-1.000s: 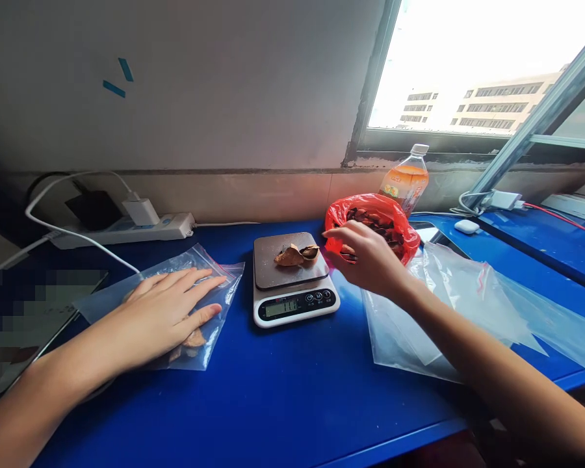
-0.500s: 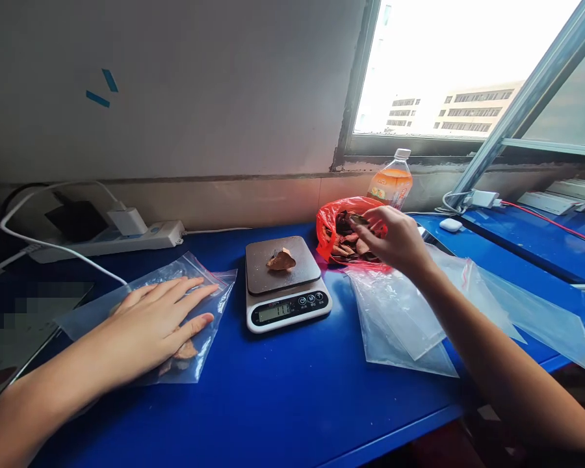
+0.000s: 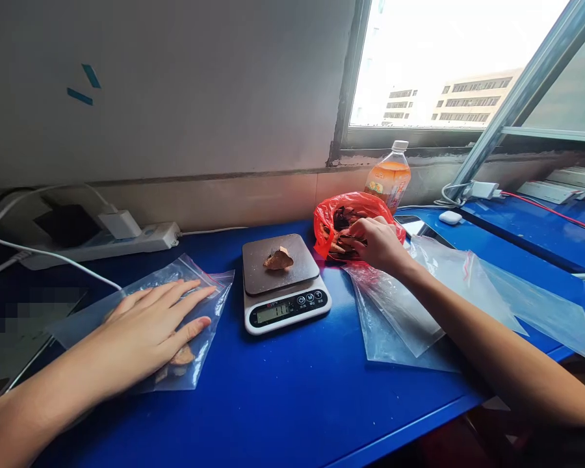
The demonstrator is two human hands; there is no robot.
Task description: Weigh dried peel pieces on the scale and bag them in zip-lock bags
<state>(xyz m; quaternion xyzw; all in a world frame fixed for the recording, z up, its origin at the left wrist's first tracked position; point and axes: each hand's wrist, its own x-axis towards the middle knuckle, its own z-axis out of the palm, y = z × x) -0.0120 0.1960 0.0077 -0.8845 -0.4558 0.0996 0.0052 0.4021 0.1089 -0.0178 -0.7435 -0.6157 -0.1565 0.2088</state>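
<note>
My left hand [image 3: 149, 325] lies flat, fingers spread, on a clear zip bag [image 3: 207, 318] with dried brown pieces [image 3: 181, 356] inside. To its right, a kitchen scale [image 3: 286, 318] carries one curled, dried brown piece [image 3: 279, 260] on its plate; the display shows digits. My right hand [image 3: 377, 242] reaches into a red plastic bag [image 3: 324, 214] full of dried brown and dark pieces [image 3: 341, 224]. Its fingers are bent and drawn together among them, and the fingertips are partly hidden, so what they pinch is unclear.
Flat clear zip bags [image 3: 400, 325] lie under my right forearm. Behind the red bag stands a bottle of orange drink [image 3: 390, 174]. A phone [image 3: 429, 227] and white earbud case [image 3: 450, 218] rest at the right. A power strip [image 3: 151, 242] with cables runs along the wall.
My right hand has moved down and slightly left, deeper into the red bag, with its fingers lower among the pieces. My left hand stays flat on the zip bag. The view has shifted slightly.
</note>
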